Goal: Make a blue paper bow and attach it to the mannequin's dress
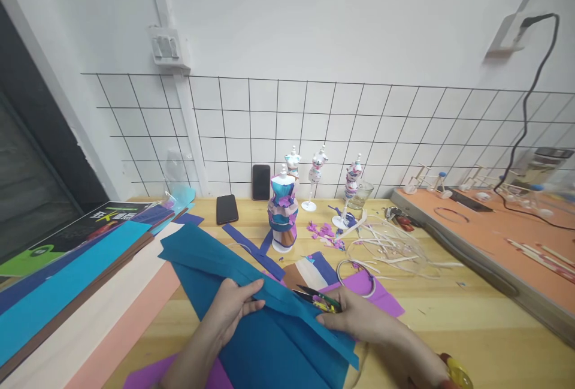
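A pale wooden bench (431, 305) meets a white wall (314, 23) with dark grid lines across its lower part. A black-and-green printed cover (49, 233) at left bears large characters, too skewed to read. Over the bench's near side, the left hand (236, 305) pinches a folded teal sheet (278, 341); the right hand (353, 314) grips scissors (330, 301) at its edge.

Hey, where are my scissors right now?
In the head view, the scissors are in the right hand, low in the picture and slightly right of centre, beside the upper edge of the blue sheet.
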Available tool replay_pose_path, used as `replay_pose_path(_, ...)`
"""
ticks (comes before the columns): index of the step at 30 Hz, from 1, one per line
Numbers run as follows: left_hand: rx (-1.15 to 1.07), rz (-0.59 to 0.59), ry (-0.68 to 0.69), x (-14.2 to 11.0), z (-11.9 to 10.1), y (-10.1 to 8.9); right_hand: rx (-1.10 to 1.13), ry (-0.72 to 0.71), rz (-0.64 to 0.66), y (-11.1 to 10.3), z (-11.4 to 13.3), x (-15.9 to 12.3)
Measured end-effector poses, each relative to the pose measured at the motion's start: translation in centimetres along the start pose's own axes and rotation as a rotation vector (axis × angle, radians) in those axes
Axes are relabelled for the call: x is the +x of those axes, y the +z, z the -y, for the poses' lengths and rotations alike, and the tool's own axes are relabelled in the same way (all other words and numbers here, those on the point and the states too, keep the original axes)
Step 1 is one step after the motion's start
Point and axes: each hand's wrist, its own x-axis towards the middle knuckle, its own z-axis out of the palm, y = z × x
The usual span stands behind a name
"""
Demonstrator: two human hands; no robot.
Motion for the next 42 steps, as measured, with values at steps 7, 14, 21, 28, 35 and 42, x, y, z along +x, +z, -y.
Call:
replay_pose_path(7,0.036,0.01,-0.047,-1.8,1.1,2.3,-0.038,0.059,0.098,-3.3,0.2,-1.6)
replay_pose_path(14,0.019,0.104,-0.067,-2.0,1.6,2.8,-0.045,-0.053,0.003,-1.8,1.1,-0.6)
replay_pose_path(21,-0.115,-0.093,-0.035,-0.6,1.1,1.6,0.018,-0.078,-0.052,0.9,0.9,0.1)
replay_pose_path(28,-0.221,-0.232,0.168,1.0,0.2,-0.3,0.041,-0.021,-0.169,1.2,-0.5,0.6)
replay_pose_path(35,-0.219,-0.239,0.279,1.5,-0.8,-1.6,0.055,-0.004,-0.136,1.3,-0.2,0.6)
replay_pose_path(42,-0.178,-0.19,0.282,2.6,-0.6,-1.9,0.044,0.003,-0.193,1.1,-0.8,0.8)
